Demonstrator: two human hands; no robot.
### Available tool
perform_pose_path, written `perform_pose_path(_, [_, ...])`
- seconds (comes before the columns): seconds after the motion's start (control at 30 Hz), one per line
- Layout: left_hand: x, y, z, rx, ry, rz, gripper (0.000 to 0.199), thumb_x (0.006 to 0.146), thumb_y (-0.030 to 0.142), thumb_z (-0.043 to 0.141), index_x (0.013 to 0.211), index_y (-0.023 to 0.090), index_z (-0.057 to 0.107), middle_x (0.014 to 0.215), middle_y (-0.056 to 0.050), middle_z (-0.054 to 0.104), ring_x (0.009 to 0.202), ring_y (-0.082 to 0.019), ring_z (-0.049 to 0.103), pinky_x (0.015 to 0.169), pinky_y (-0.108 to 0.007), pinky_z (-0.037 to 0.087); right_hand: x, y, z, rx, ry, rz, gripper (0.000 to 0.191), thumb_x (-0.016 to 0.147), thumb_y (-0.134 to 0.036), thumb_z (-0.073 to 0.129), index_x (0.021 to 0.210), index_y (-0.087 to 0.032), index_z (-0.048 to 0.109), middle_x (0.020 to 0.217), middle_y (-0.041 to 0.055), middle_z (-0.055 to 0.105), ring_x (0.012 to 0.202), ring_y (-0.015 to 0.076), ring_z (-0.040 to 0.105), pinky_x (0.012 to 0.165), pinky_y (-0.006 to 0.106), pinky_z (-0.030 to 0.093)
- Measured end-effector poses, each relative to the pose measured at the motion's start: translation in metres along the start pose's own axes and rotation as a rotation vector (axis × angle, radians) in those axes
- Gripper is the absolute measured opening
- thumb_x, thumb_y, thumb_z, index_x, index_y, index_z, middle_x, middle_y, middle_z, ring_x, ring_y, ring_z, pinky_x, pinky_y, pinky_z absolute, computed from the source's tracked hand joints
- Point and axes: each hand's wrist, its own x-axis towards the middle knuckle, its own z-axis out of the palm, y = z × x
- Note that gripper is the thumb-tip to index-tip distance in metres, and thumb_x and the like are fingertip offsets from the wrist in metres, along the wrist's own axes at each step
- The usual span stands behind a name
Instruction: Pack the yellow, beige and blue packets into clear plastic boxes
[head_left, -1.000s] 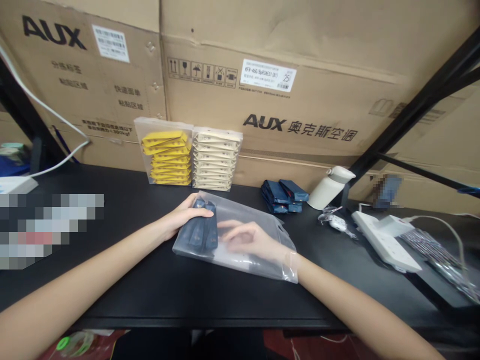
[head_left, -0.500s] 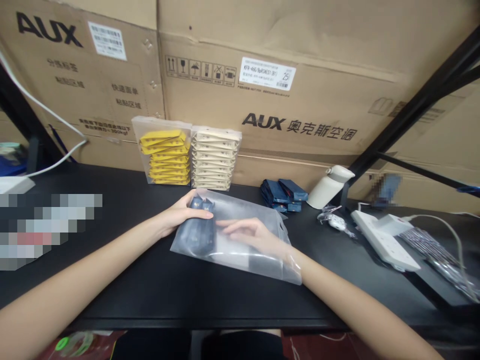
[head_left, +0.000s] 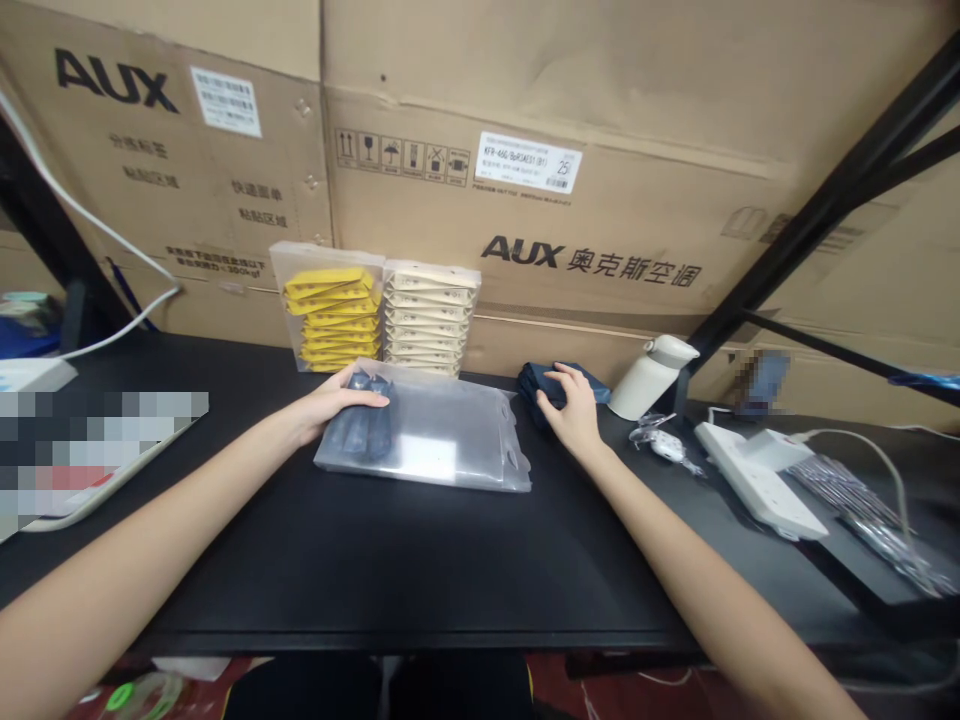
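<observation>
My left hand (head_left: 330,402) grips the closed end of a clear frosted plastic bag (head_left: 465,420), its thumb lying over the top. Inside that end, under the thumb, lie dark blue packets (head_left: 360,430) side by side. The bag's other end, with a cut-out handle, points right and holds nothing that I can see. At the back right, my right hand (head_left: 571,408) reaches over a small pile of dark blue packets (head_left: 534,383), fingers spread and curved on or just above them. Whether the fingertips touch the packets I cannot tell.
Clear bags of stacked yellow packets (head_left: 341,325) and cream packets (head_left: 427,320) stand against cardboard boxes (head_left: 600,110). A white bottle (head_left: 649,380), a wrapped white item (head_left: 667,447) and a power strip (head_left: 765,480) are on the right. A tray-like object (head_left: 150,455) lies left.
My right hand has come out of the bag and moved right and back to the pile of blue packets. The bag, in my left hand, has shifted slightly left and lies flatter.
</observation>
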Motion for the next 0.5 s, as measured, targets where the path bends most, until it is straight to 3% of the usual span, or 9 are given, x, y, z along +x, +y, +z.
perform_pose_path(0.07, [0.001, -0.001, 0.000, -0.004, 0.003, 0.000, 0.061, 0.054, 0.023, 0.088, 0.109, 0.026, 0.060, 0.090, 0.000, 0.070, 0.072, -0.019, 0.070, 0.068, -0.032, 0.060, 0.000, 0.010, 0.001, -0.189, -0.070, -0.082, 0.032, 0.075, -0.033, 0.063, 0.102, -0.016, 0.064, 0.125, 0.0199, 0.062, 0.122, 0.0340, 0.054, 0.107, 0.058, 0.031])
perform_pose_path(0.17, [0.002, -0.002, 0.001, -0.008, 0.002, -0.002, 0.060, 0.055, 0.023, 0.087, 0.109, 0.027, 0.060, 0.090, 0.000, 0.070, 0.072, -0.019, 0.070, 0.068, -0.032, 0.060, -0.004, 0.019, 0.007, -0.272, -0.146, -0.123, 0.030, 0.080, -0.033, 0.057, 0.104, -0.016, 0.065, 0.115, 0.0173, 0.068, 0.113, 0.0315, 0.062, 0.110, 0.060, 0.024])
perform_pose_path(0.33, [0.001, -0.005, 0.002, -0.010, -0.005, -0.009, 0.058, 0.056, 0.024, 0.087, 0.107, 0.027, 0.060, 0.090, 0.001, 0.070, 0.073, -0.018, 0.070, 0.070, -0.031, 0.059, -0.004, 0.023, 0.009, -0.249, -0.138, -0.129, 0.028, 0.079, -0.026, 0.052, 0.100, -0.016, 0.067, 0.108, 0.0153, 0.072, 0.107, 0.0294, 0.067, 0.109, 0.058, 0.031])
perform_pose_path(0.5, [0.000, -0.006, 0.003, 0.003, -0.015, 0.001, 0.058, 0.055, 0.026, 0.087, 0.106, 0.027, 0.060, 0.090, 0.001, 0.071, 0.071, -0.019, 0.071, 0.070, -0.033, 0.059, 0.000, 0.024, 0.006, -0.223, -0.109, -0.131, 0.020, 0.079, -0.024, 0.050, 0.085, -0.018, 0.068, 0.095, 0.0126, 0.076, 0.095, 0.0278, 0.071, 0.104, 0.055, 0.039])
